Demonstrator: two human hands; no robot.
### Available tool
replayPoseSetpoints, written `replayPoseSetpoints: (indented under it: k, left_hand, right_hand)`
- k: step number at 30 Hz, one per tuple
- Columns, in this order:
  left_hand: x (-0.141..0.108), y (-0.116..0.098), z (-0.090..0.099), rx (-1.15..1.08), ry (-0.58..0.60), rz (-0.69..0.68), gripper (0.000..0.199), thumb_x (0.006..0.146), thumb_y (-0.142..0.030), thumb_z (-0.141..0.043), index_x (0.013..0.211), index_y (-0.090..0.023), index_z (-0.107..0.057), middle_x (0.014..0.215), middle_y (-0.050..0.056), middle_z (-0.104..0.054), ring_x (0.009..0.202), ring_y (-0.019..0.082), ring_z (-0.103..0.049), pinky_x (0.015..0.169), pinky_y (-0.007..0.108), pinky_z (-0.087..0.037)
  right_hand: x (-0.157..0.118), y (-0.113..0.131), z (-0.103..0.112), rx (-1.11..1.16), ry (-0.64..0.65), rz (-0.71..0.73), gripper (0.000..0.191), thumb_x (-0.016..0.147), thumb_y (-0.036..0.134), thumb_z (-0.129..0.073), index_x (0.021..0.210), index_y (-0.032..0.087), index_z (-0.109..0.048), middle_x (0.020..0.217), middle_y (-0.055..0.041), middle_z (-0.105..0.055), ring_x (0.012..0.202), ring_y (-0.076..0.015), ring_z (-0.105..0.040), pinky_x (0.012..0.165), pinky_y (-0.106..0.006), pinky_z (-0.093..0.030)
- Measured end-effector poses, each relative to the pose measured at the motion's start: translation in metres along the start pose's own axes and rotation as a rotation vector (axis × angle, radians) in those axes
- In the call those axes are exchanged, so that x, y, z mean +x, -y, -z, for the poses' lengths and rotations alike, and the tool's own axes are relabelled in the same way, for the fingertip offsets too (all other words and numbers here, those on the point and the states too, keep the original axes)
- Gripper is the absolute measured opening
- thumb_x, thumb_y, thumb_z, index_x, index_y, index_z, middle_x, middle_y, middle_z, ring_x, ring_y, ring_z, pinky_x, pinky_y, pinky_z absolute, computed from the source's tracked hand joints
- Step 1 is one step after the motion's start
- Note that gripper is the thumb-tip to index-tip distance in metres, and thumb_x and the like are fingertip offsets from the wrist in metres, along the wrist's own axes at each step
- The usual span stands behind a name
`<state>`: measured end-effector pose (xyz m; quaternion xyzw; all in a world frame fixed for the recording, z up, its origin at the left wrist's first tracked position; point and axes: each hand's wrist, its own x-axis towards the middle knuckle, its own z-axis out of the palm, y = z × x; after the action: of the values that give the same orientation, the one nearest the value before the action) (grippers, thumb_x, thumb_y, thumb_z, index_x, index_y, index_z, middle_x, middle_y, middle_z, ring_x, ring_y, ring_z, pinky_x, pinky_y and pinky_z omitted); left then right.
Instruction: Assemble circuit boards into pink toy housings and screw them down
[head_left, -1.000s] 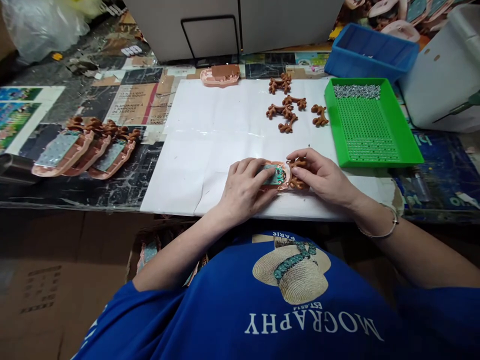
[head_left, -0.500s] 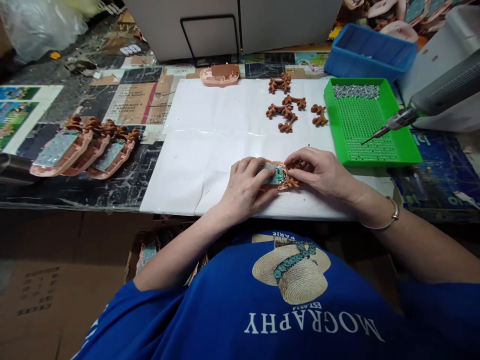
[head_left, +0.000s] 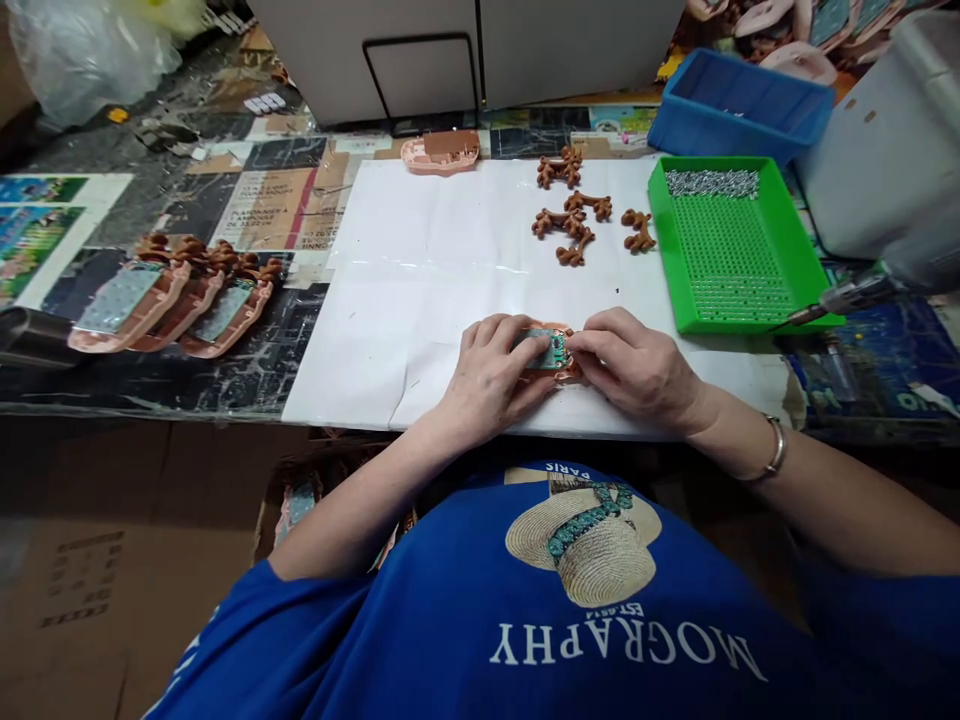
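My left hand (head_left: 491, 372) is closed over a pink plastic shell, pressing it down on the white sheet (head_left: 435, 235). A green circuit board (head_left: 556, 348) shows in the shell beside my fingertips. My right hand (head_left: 641, 370) has its thumb and forefinger pinched together at the right end of the board. Whatever lies between those fingertips is too small or hidden to make out. A brown piece at that end of the shell is mostly covered by my right fingers. Several brown bone-shaped plastic parts (head_left: 559, 222) lie beyond my hands.
To the right stands a green tray (head_left: 806, 270) of screws, with a power screwdriver (head_left: 862, 290) at its near corner. Behind it sits a blue bin (head_left: 675, 125). Several filled pink shells (head_left: 225, 315) rest at left; another shell (head_left: 442, 160) lies at the back.
My right hand has turned and closed into a tighter pinch, covering more of the brown piece. The screwdriver has swung down and right, toward the tray's near corner. My left hand stays put.
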<state>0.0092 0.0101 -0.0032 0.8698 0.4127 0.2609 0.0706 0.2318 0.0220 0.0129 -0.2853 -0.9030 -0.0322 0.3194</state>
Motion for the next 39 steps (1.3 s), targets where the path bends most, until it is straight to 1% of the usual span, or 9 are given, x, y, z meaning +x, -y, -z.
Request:
replayPoseSetpoints:
  k: [8, 12, 15, 18, 25, 29, 32, 36, 39]
  left_hand:
    - [0.000, 0.001, 0.000, 0.022, 0.010, -0.003, 0.038, 0.097, -0.049, -0.055, 0.123, -0.022, -0.061, 0.127, 0.010, -0.062, 0.119, 0.027, -0.052, 0.102, 0.044, -0.041]
    - [0.000, 0.001, 0.001, 0.016, 0.030, 0.001, 0.035, 0.097, -0.045, -0.057, 0.121, -0.020, -0.061, 0.128, 0.011, -0.060, 0.120, 0.028, -0.051, 0.101, 0.044, -0.041]
    - [0.000, 0.001, 0.001, 0.024, 0.023, -0.019, 0.036, 0.098, -0.047, -0.055, 0.121, -0.019, -0.060, 0.128, 0.012, -0.060, 0.119, 0.028, -0.051, 0.100, 0.044, -0.042]
    - [0.000, 0.001, 0.001, 0.024, 0.011, -0.026, 0.036, 0.098, -0.047, -0.054, 0.121, -0.020, -0.060, 0.127, 0.011, -0.060, 0.119, 0.028, -0.052, 0.100, 0.044, -0.042]
    - [0.000, 0.000, 0.002, 0.017, 0.041, -0.014, 0.035, 0.098, -0.046, -0.055, 0.122, -0.021, -0.060, 0.129, 0.011, -0.060, 0.121, 0.028, -0.052, 0.103, 0.044, -0.042]
    - [0.000, 0.001, 0.001, 0.024, 0.020, -0.027, 0.036, 0.098, -0.046, -0.055, 0.121, -0.019, -0.061, 0.127, 0.011, -0.061, 0.119, 0.028, -0.052, 0.101, 0.043, -0.042]
    - [0.000, 0.001, 0.001, 0.026, 0.015, -0.031, 0.037, 0.098, -0.046, -0.054, 0.121, -0.019, -0.061, 0.126, 0.011, -0.061, 0.118, 0.028, -0.052, 0.100, 0.043, -0.042]
    - [0.000, 0.001, 0.001, 0.028, 0.028, -0.021, 0.035, 0.097, -0.046, -0.056, 0.121, -0.020, -0.061, 0.127, 0.011, -0.061, 0.119, 0.028, -0.052, 0.100, 0.044, -0.042]
    - [0.000, 0.001, 0.000, 0.016, 0.034, -0.006, 0.034, 0.097, -0.046, -0.057, 0.121, -0.022, -0.061, 0.128, 0.011, -0.061, 0.119, 0.028, -0.051, 0.101, 0.044, -0.041]
  right_hand:
    - [0.000, -0.009, -0.008, 0.155, 0.098, -0.100, 0.019, 0.099, 0.015, -0.048, 0.109, 0.017, -0.064, 0.094, -0.0075, -0.061, 0.081, -0.0186, -0.061, 0.073, -0.034, -0.057]
    - [-0.001, -0.011, -0.008, 0.384, 0.029, -0.431, 0.011, 0.089, 0.017, -0.064, 0.100, 0.017, -0.066, 0.091, -0.0049, -0.065, 0.078, -0.0169, -0.062, 0.071, -0.033, -0.054]
    - [-0.004, -0.012, -0.006, 0.631, 0.006, -0.700, 0.019, 0.086, 0.025, -0.070, 0.102, 0.016, -0.068, 0.093, -0.0050, -0.069, 0.080, -0.0173, -0.065, 0.073, -0.033, -0.055]
    - [-0.007, -0.014, -0.005, 0.789, 0.020, -0.814, 0.021, 0.087, 0.030, -0.070, 0.103, 0.018, -0.069, 0.094, -0.0043, -0.071, 0.082, -0.0165, -0.067, 0.078, -0.033, -0.056]
    - [-0.003, -0.017, -0.004, 0.773, 0.078, -0.803, 0.021, 0.086, 0.033, -0.068, 0.101, 0.018, -0.071, 0.093, -0.0047, -0.073, 0.082, -0.0178, -0.067, 0.079, -0.036, -0.055]
    - [0.005, -0.018, -0.001, 0.648, 0.156, -0.756, 0.018, 0.087, 0.030, -0.063, 0.096, 0.016, -0.072, 0.087, -0.0049, -0.073, 0.077, -0.0180, -0.064, 0.075, -0.036, -0.053]
    - [0.008, -0.019, 0.000, 0.496, 0.220, -0.653, 0.015, 0.089, 0.023, -0.059, 0.093, 0.018, -0.072, 0.087, -0.0050, -0.071, 0.078, -0.0185, -0.064, 0.077, -0.037, -0.052]
    - [0.003, -0.019, -0.004, 0.291, 0.177, -0.510, 0.014, 0.089, 0.020, -0.058, 0.093, 0.020, -0.071, 0.104, -0.0080, -0.063, 0.088, -0.0202, -0.063, 0.079, -0.038, -0.054]
    - [-0.001, -0.018, -0.006, 0.320, 0.144, -0.502, 0.014, 0.091, 0.019, -0.057, 0.096, 0.022, -0.070, 0.102, -0.0062, -0.062, 0.091, -0.0200, -0.063, 0.080, -0.038, -0.054]
